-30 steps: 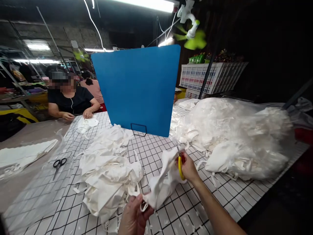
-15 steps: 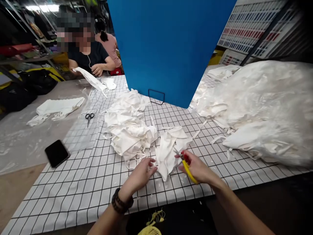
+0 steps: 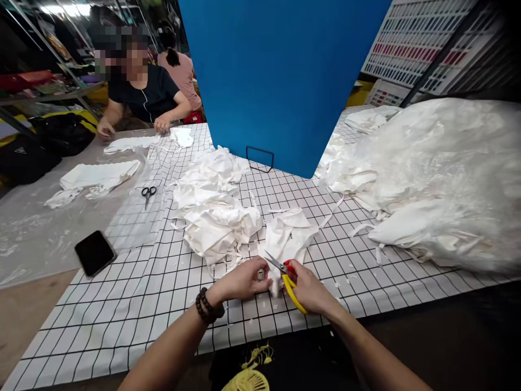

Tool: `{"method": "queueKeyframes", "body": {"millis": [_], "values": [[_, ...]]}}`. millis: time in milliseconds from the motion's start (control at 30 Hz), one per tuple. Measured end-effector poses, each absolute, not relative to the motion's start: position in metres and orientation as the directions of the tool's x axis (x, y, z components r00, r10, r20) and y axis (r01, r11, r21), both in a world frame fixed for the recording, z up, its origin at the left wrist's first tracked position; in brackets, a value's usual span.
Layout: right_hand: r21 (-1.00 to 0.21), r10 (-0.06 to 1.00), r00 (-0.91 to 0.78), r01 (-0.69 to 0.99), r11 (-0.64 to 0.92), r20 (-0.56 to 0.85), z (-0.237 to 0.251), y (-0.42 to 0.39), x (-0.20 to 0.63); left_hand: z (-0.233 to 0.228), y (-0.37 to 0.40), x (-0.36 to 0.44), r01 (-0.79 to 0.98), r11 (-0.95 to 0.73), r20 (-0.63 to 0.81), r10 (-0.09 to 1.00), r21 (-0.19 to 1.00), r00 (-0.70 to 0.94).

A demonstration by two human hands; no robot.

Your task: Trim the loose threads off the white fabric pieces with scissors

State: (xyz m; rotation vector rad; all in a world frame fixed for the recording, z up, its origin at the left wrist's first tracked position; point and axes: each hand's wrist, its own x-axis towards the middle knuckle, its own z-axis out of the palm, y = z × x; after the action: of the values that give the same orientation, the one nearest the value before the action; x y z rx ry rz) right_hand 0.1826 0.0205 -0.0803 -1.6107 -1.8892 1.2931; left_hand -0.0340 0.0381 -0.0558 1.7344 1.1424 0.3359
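My right hand (image 3: pixel 309 290) is closed around yellow-and-red handled scissors (image 3: pixel 290 283). Their blades point up and left, slightly apart, close to the fingertips of my left hand (image 3: pixel 248 278). Those left fingers are pinched at the near left edge of a white fabric piece (image 3: pixel 290 233) lying on the table; the exact bit they grip is partly hidden. A thin strap trails from the piece's right side. Left of it lies a heap of similar white fabric pieces (image 3: pixel 217 217), crumpled together.
A blue board (image 3: pixel 280 87) stands on the checked tablecloth (image 3: pixel 134 304). On the right is a large clear bag of white pieces (image 3: pixel 448 179). Black scissors (image 3: pixel 148 195) and a phone (image 3: pixel 95 253) lie left. A co-worker (image 3: pixel 142 100) sits across, near flat white pieces (image 3: pixel 100 175).
My right hand and the scissors have moved left, towards my left hand, which has shifted slightly right onto the fabric. The co-worker has laid the held white piece on the table.
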Motion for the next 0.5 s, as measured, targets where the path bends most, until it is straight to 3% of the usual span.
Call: {"method": "queueKeyframes", "body": {"millis": [67,167,267,400,500], "values": [[-0.864,0.903,-0.308,0.49,-0.119,-0.3,-0.072,0.017,0.187,-0.055,0.035,-0.034,0.372,0.126,-0.321,0.788,0.92,0.525],[-0.928,0.859,-0.381,0.28,-0.245,-0.341,-0.06,0.008,0.187,-0.05,0.032,-0.03,0.121,0.392,-0.394,0.757,0.912,0.521],[-0.931,0.897,-0.308,0.282,-0.233,-0.318,-0.055,0.001,0.177,-0.042,0.03,-0.022,-0.073,0.553,-0.445,0.735,0.83,0.511],[-0.937,0.992,-0.032,0.332,-0.104,-0.121,-0.058,0.008,0.171,-0.031,0.025,-0.011,-0.32,0.668,-0.499,0.728,0.672,0.47],[-0.959,1.0,0.007,0.282,-0.029,-0.028,-0.055,0.019,0.182,-0.027,0.018,-0.003,-0.426,0.728,-0.554,0.685,0.537,0.473]]}}
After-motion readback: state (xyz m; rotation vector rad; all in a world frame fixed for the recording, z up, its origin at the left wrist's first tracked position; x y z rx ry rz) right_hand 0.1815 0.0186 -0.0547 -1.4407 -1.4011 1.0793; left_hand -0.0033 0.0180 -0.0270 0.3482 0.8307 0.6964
